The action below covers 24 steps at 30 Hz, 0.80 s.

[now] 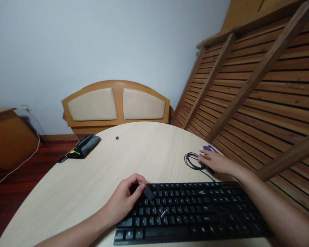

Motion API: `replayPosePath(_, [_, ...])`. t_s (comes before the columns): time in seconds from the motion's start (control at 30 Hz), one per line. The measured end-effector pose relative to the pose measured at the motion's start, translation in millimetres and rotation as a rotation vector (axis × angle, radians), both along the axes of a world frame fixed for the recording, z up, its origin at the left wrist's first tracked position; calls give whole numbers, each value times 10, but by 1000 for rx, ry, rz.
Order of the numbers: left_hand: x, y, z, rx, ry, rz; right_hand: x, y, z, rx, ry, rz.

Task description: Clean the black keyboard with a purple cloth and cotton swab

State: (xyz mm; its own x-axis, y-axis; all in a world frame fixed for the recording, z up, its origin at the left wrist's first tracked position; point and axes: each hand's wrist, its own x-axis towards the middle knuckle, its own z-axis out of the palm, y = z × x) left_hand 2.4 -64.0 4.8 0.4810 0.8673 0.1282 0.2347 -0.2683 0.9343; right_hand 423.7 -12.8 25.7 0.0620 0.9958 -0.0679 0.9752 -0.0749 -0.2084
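A keycap puller [148, 193] with a black grip and thin wire prongs is pinched in my left hand [126, 193]. Its wire end lies over the letter keys of a black keyboard [167, 231], which spans the table's near edge. My right hand [216, 161] is beyond the keyboard's right end, fingers extended and apart, with the fingertips by a coiled black cable [193, 167]. A purple object [208, 148] shows just behind that hand; its kind is unclear. Something dark is partly hidden under the right palm.
A small black piece [117, 137], possibly a keycap, lies toward the far left of the round pale table [77, 202]. Near the left rim is a folded grey, black and yellow cloth item [86, 145]. A slatted wooden frame [254, 89] leans close on the right.
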Motion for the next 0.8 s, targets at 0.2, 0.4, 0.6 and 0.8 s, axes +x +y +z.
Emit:
replayPosePath(0.2, [-3, -22, 23, 19, -1, -20, -76, -155, 54, -74, 37, 232])
replayPosePath(0.4, [6, -20, 6, 16, -9, -3, -168, -211, 70, -132, -20, 238])
replayPosePath(0.6, [-40, 72, 32, 59, -80, 149, -767, -201, 295, 153, 103, 326])
replayPosePath(0.8, [-85, 129, 60, 44, -193, 273, -1876, -254, 586, 8, 402, 644])
